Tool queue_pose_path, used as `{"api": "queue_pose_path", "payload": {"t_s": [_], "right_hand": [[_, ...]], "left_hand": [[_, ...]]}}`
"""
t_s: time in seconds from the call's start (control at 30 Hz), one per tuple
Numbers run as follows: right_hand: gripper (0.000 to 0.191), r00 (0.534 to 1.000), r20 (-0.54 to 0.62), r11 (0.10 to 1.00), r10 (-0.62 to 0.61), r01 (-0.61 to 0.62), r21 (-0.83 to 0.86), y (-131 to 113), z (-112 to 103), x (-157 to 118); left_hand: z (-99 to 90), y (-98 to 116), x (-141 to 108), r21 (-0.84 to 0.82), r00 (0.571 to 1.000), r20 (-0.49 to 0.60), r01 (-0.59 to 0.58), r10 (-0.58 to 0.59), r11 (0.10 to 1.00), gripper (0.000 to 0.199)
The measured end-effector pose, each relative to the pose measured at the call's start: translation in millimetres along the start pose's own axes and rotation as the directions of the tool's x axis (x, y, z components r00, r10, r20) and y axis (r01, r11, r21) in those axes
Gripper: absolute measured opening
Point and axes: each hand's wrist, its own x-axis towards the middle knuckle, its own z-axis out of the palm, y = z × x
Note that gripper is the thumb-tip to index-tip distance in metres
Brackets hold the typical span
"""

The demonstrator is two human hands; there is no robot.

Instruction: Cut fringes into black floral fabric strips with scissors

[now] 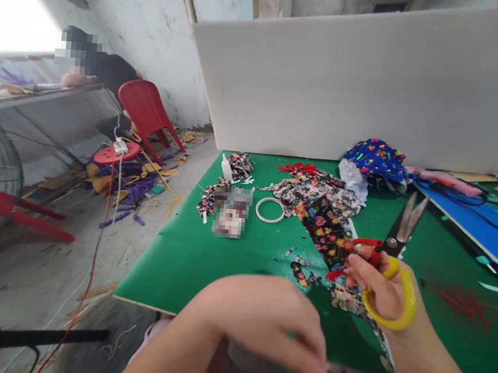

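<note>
Green sheeting covers the worktable [173, 267] that fills the centre and right of the frame. Nearest, at bottom centre, the left hand [273, 315] bends down at the wrist; its fingers curl downward in a blur, and I cannot tell whether they pinch anything. Right of centre, the right hand [375, 280] has yellow-handled scissors [410, 305] hooked over it, blades pointing up and parted slightly, while its thumb and fingertips pinch together on a red strip [375, 255]. Black floral fabric [325, 233] runs beneath that hand from the centre towards the lower right, with small fabric scraps [304, 276] to its left. Farther up the tabletop lie a white ring [257, 210], a heap of patterned cuttings [304, 192] and, left of these, a small white bottle [225, 168]. Blue printed cloth [374, 159] sits at right of centre near the far edge, beside a blue board [465, 226]. Behind stands a pale panel [325, 89]. At upper left, a red plastic chair [141, 103] stands near a person in dark clothing [117, 73] at another table [36, 98].
</note>
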Motion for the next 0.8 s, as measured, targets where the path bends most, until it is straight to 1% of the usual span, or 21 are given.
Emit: {"api": "queue_pose_path", "payload": {"t_s": [0.03, 0.07, 0.1, 0.13, 0.17, 0.2, 0.23, 0.33, 0.43, 0.53, 0.6, 0.7, 0.8], "right_hand": [[0.034, 1.0, -0.004, 1.0, -0.008, 0.008, 0.009, 2, 0, 0], [0.032, 1.0, -0.013, 1.0, -0.021, 0.021, 0.019, 4, 0, 1], [0.03, 0.999, -0.025, 0.999, -0.037, 0.038, 0.028, 6, 0, 2], [0.029, 0.998, -0.038, 0.998, -0.057, 0.058, 0.031, 8, 1, 2], [0.03, 0.996, -0.045, 0.996, -0.08, 0.081, 0.025, 10, 2, 4], [0.03, 0.993, -0.043, 0.994, -0.105, 0.106, 0.009, 12, 3, 5], [0.03, 0.991, -0.031, 0.992, -0.128, 0.127, -0.014, 13, 5, 6], [0.03, 0.982, -0.001, 0.979, -0.19, 0.189, -0.082, 16, 7, 10], [0.029, 0.973, -0.04, 0.965, -0.226, 0.218, -0.145, 15, 7, 10], [0.029, 0.978, -0.059, 0.958, -0.202, 0.184, -0.22, 10, 8, 6], [0.028, 0.985, -0.036, 0.944, -0.169, 0.151, -0.294, 5, 9, 3], [0.028, 0.987, 0.017, 0.913, -0.158, 0.153, -0.378, -2, 10, 2], [0.03, 0.985, 0.08, 0.904, -0.151, 0.17, -0.391, -5, 7, 4]], "left_hand": [[-16.9, -4, 14, -0.024, 1.0, -0.014, 0.013, -0.013, 1.0, 0.02], [-31.2, -8, 27, -0.096, 0.996, -0.006, 0.087, -0.088, 0.992, 0.019], [-41.8, -12, 38, -0.182, 0.981, -0.051, 0.177, -0.189, 0.967, 0.02], [-48.4, -15, 49, -0.282, 0.951, -0.109, 0.249, -0.288, 0.927, 0.022], [-50.8, -18, 57, -0.398, 0.915, -0.184, 0.265, -0.36, 0.878, 0.022], [-49.6, -22, 64, -0.505, 0.879, -0.259, 0.231, -0.401, 0.832, 0.024], [-45.8, -25, 70, -0.55, 0.862, -0.297, 0.198, -0.412, 0.811, 0.027], [-29.1, -32, 81, -0.609, 0.846, -0.357, 0.11, -0.395, 0.786, 0.027], [-17.3, -33, 88, -0.66, 0.839, -0.4, 0.016, -0.37, 0.751, 0.028], [-10.9, -32, 92, -0.756, 0.834, -0.423, -0.109, -0.354, 0.645, 0.029], [-7.2, -33, 95, -0.792, 0.811, -0.45, -0.17, -0.374, 0.586, 0.028], [-3.3, -39, 99, -0.78, 0.76, -0.508, -0.204, -0.407, 0.592, 0.025], [-6.7, -50, 102, -0.747, 0.698, -0.577, -0.241, -0.424, 0.62, 0.025]]}}
